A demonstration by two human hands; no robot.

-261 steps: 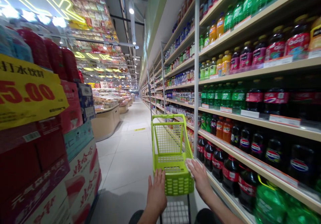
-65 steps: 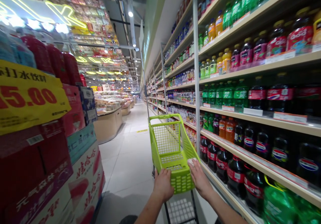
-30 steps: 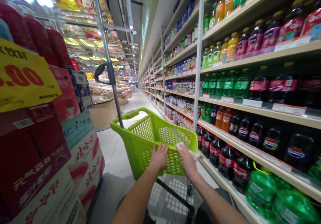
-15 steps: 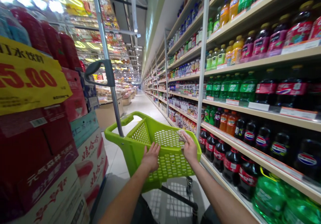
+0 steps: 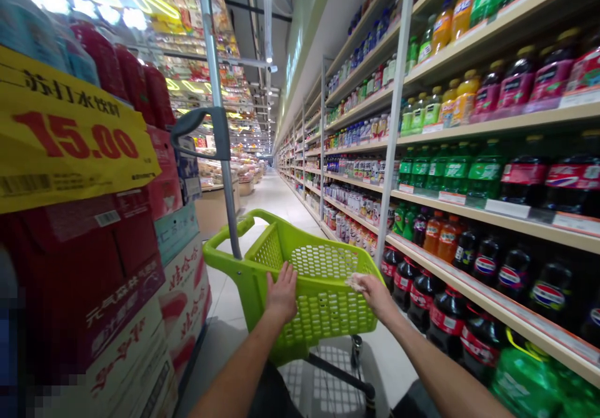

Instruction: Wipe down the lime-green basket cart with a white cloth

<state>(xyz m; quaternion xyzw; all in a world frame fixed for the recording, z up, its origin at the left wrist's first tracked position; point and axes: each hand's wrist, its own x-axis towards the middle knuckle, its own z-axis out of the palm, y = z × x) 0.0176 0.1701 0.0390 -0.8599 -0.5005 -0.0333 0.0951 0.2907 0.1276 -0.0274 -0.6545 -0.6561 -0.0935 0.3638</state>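
Note:
A lime-green shopping cart [image 5: 323, 308] with a perforated basket stands right in front of me, side-on. My left hand [image 5: 282, 294] rests on the near rim of its basket, fingers outstretched and holding nothing. At the right end of the same rim, my right hand [image 5: 376, 294] grips a crumpled whitish cloth [image 5: 357, 282], pressed against the plastic. A grey metal pole [image 5: 218, 87] with a dark loop handle [image 5: 201, 134] rises by the cart's left end.
Shelves [image 5: 492, 204] of soda bottles line the right side, close to the cart. Stacked drink cartons [image 5: 182, 287] under a yellow price sign [image 5: 75, 134] flank the left. A white-tiled aisle [image 5: 267, 193] runs ahead between shelves and display counters.
My right hand has moved the cloth along the rim, to the right and lower. My left hand stays on the rim. The view has turned slightly left.

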